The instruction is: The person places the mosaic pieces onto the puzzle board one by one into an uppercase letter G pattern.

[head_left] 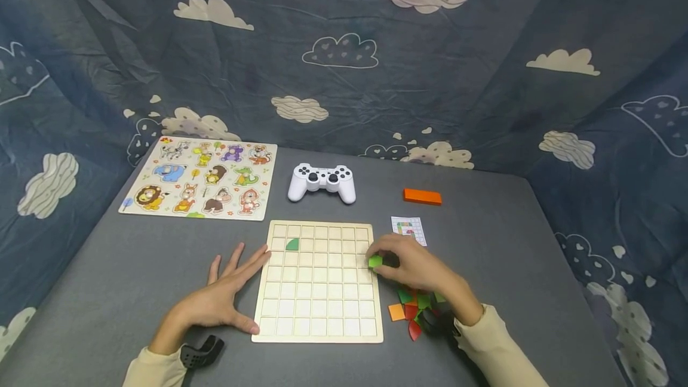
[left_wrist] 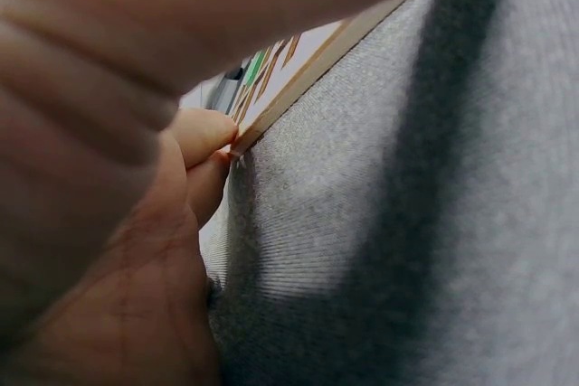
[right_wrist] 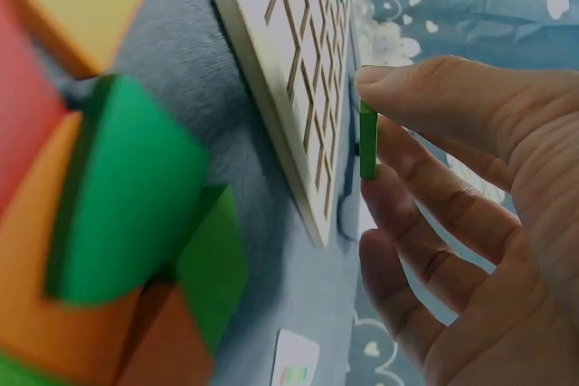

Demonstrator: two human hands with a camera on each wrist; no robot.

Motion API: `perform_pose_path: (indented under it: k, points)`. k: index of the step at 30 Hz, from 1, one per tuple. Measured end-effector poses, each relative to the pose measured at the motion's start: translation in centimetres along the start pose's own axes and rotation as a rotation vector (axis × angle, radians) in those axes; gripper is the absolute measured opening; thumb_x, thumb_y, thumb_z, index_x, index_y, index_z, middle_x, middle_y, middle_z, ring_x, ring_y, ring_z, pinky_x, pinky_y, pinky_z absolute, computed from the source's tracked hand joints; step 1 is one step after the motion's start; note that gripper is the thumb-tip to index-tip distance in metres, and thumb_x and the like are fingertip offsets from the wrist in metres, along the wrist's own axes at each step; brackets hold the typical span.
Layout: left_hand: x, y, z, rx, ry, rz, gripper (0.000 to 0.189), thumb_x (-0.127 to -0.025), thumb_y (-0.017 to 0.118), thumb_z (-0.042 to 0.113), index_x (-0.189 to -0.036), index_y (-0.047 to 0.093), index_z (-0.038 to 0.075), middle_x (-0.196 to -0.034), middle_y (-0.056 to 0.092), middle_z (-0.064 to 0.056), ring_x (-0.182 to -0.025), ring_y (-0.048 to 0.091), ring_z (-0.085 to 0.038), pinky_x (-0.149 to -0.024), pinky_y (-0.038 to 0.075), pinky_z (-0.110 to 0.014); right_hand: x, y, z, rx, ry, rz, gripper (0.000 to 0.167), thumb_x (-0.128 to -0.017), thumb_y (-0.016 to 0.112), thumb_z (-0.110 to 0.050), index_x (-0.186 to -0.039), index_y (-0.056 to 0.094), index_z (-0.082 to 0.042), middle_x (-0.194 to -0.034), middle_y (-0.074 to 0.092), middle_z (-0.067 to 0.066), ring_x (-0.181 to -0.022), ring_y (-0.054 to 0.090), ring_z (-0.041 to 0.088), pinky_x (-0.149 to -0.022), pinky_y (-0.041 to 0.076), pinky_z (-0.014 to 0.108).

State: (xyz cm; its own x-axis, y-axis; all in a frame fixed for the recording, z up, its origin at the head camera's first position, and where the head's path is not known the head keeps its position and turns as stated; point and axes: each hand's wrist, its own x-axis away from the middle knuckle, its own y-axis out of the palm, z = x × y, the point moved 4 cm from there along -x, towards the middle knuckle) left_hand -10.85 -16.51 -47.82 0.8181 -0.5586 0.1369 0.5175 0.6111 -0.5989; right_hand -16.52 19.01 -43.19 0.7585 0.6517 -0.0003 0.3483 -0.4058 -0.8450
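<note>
Left hand [head_left: 217, 298] spread, touching the board [head_left: 317, 282] edge; right hand [head_left: 411, 261], well apart, pinches a green tile [head_left: 375, 262] by opposite edge.

A gridded board [head_left: 317, 290] lies flat; pinched near its right edge, a lime tile [head_left: 374, 262].

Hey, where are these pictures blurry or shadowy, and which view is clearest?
Left wrist: a dark shadow band crosses the table, and the left hand looms close and soft; right wrist: the near pieces are blurred, while the held piece looks sharper; head: clearest, with fairly even light and the board easy to read.
</note>
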Motion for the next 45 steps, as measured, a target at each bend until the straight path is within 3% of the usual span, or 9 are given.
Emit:
perform_pose_path:
  k: [4, 9, 14, 22, 29, 45]
  points:
    - [-0.1, 0.0, 0.0, -0.006, -0.001, -0.001, 0.130, -0.060, 0.091, 0.050, -0.162, 0.019, 0.015, -0.169, 0.008, -0.014, -0.149, -0.020, -0.050, -0.104, -0.024, -0.072, -1.3, 0.2, -0.6, 0.015, -0.032, -0.012, 0.021, -0.089, 0.076, -0.017, -0.110, 0.073, -0.017, -0.111, 0.070, -0.008, -0.100, 0.062, 0.011, -0.092, 0.052, 0.038]
    - [-0.1, 0.0, 0.1, -0.005, 0.002, -0.001, 0.130, -0.060, 0.091, 0.050, -0.162, 0.019, 0.015, -0.169, 0.008, -0.014, -0.149, -0.020, -0.050, -0.104, -0.024, -0.072, -3.0, 0.5, -1.7, -0.008, -0.092, -0.017, 0.022, -0.088, 0.076, -0.015, -0.110, 0.073, -0.014, -0.112, 0.070, -0.005, -0.095, 0.062, 0.015, -0.087, 0.052, 0.037]
    - [0.0, 0.0, 0.2, -0.002, 0.001, -0.001, 0.130, -0.060, 0.091, 0.050, -0.162, 0.019, 0.014, -0.169, 0.007, -0.014, -0.149, -0.020, -0.051, -0.104, -0.024, -0.072, -4.9, 1.1, -2.6, -0.013, -0.146, -0.031, 0.021, -0.089, 0.075, -0.015, -0.110, 0.073, -0.012, -0.111, 0.071, -0.004, -0.099, 0.063, 0.013, -0.090, 0.051, 0.036]
    - [-0.1, 0.0, 0.1, -0.004, 0.004, 0.000, 0.130, -0.060, 0.091, 0.051, -0.162, 0.019, 0.015, -0.169, 0.007, -0.014, -0.149, -0.020, -0.052, -0.104, -0.024, -0.073, -8.2, 2.2, -3.6, 0.026, -0.162, -0.071, 0.020, -0.091, 0.072, -0.017, -0.110, 0.074, -0.015, -0.113, 0.071, -0.004, -0.105, 0.063, 0.013, -0.097, 0.048, 0.036]
    - [-0.1, 0.0, 0.1, -0.009, 0.019, 0.006, 0.130, -0.060, 0.092, 0.049, -0.162, 0.019, 0.014, -0.169, 0.008, -0.015, -0.148, -0.019, -0.054, -0.102, -0.023, -0.074, -10.5, 3.0, -4.7, 0.046, -0.202, -0.086, 0.020, -0.090, 0.071, -0.015, -0.110, 0.074, -0.013, -0.104, 0.070, -0.003, -0.092, 0.060, 0.014, -0.087, 0.048, 0.031]
    - [0.1, 0.0, 0.3, -0.013, -0.008, -0.002, 0.131, -0.060, 0.091, 0.051, -0.162, 0.018, 0.015, -0.170, 0.007, -0.013, -0.149, -0.020, -0.050, -0.104, -0.023, -0.072, -12.4, 4.5, -5.9, 0.080, -0.157, -0.120, 0.021, -0.088, 0.072, -0.012, -0.109, 0.075, -0.013, -0.105, 0.072, -0.002, -0.089, 0.061, 0.010, -0.090, 0.049, 0.029]
